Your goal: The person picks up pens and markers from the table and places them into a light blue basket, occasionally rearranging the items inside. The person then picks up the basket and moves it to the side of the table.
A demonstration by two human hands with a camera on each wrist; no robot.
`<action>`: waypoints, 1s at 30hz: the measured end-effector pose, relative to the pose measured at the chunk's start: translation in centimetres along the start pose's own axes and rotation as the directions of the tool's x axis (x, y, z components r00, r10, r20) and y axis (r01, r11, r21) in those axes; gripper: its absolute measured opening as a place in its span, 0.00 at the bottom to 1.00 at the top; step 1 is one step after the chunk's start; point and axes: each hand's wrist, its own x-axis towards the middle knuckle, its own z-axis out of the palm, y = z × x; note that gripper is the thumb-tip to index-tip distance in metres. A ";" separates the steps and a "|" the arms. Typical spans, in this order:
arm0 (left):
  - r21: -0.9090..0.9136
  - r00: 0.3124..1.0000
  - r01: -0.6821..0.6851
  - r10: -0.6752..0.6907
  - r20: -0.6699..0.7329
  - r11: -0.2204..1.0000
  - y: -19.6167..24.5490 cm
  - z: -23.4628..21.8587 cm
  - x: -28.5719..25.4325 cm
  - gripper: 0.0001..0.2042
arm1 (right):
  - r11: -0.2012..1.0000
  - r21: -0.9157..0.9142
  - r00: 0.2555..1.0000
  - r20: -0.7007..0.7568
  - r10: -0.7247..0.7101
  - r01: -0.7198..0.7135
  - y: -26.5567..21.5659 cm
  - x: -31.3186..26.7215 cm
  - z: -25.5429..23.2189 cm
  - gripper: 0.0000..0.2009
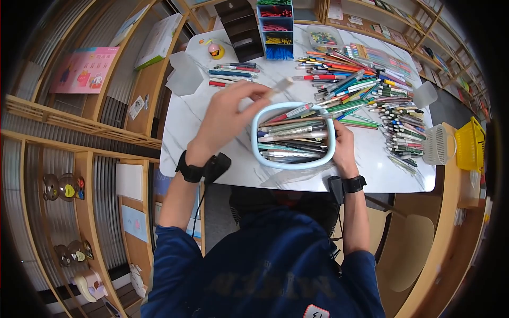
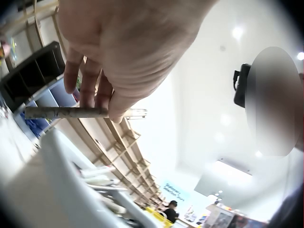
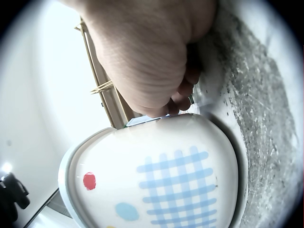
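Note:
My left hand (image 1: 227, 112) is raised over the left rim of a white tub (image 1: 255, 151) with a pale blue edge. Between its thumb and fingers it pinches a slim, whitish pen (image 2: 66, 112), blurred at its far end in the head view. Several pens (image 1: 297, 137) lie side by side in the tub, a red-and-white one on top. At the tub's right side, my right hand (image 1: 344, 148) holds it with curled fingers near the far corner. Blue checks and a red dot mark the tub's outer wall (image 3: 128, 161) in the right wrist view.
A big heap of pens and pencils (image 1: 360, 79) covers the table's right half. Behind the left hand is a small pile of pens (image 1: 233, 71). A sorted blue rack (image 1: 277, 32) and a dark organizer (image 1: 241, 32) stand at the back; baskets (image 1: 436, 146) at right.

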 end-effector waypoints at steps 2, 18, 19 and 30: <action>-0.054 0.998 -0.021 0.025 0.066 0.998 1.7 1.0 0.3 0.11 | 1.000 -0.008 1.000 0.004 -0.004 0.004 0.2 0.0 -0.1 0.13; 0.087 0.989 -0.117 0.109 0.097 0.989 -0.2 5.2 0.7 0.10 | 1.000 0.015 1.000 0.003 0.018 -0.018 0.0 0.0 -0.1 0.13; 0.121 0.987 -0.142 0.131 0.098 0.982 -0.4 5.2 0.7 0.09 | 1.000 0.015 1.000 0.000 0.015 -0.015 -0.1 -0.1 -0.1 0.13; 0.245 0.965 -0.246 0.214 0.153 0.938 -1.1 4.8 0.3 0.06 | 1.000 0.011 1.000 0.013 0.021 -0.021 -0.4 -0.1 -0.1 0.14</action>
